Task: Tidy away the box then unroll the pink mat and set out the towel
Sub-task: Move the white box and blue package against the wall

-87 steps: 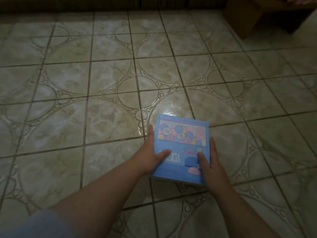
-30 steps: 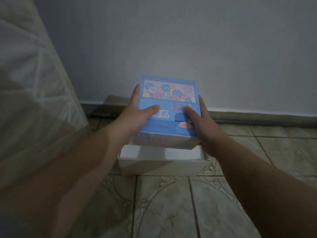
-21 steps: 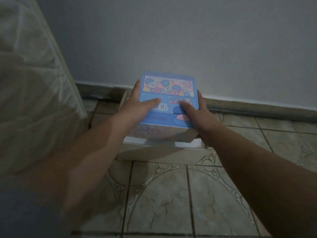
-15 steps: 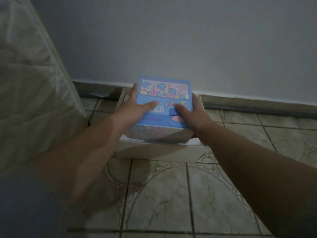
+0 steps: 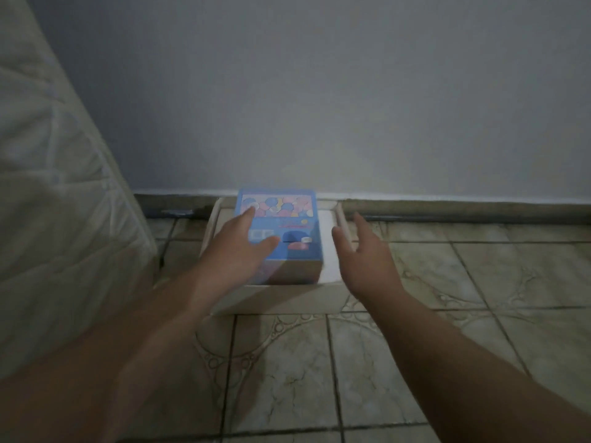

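Blue box [image 5: 289, 233] sits inside the white carton [image 5: 278, 298] toward its left wall, so we spread our left hand [image 5: 238, 251] flat on its lid while our right hand [image 5: 367, 260] hovers beside it, fingers extended, holding nothing.

— We see a dim, bluish-grey picture, brightest on the wall [image 5: 351, 91] just above the blue box [image 5: 281, 231].

— We also see soft blur on the box's print, and its shadow on the near side.
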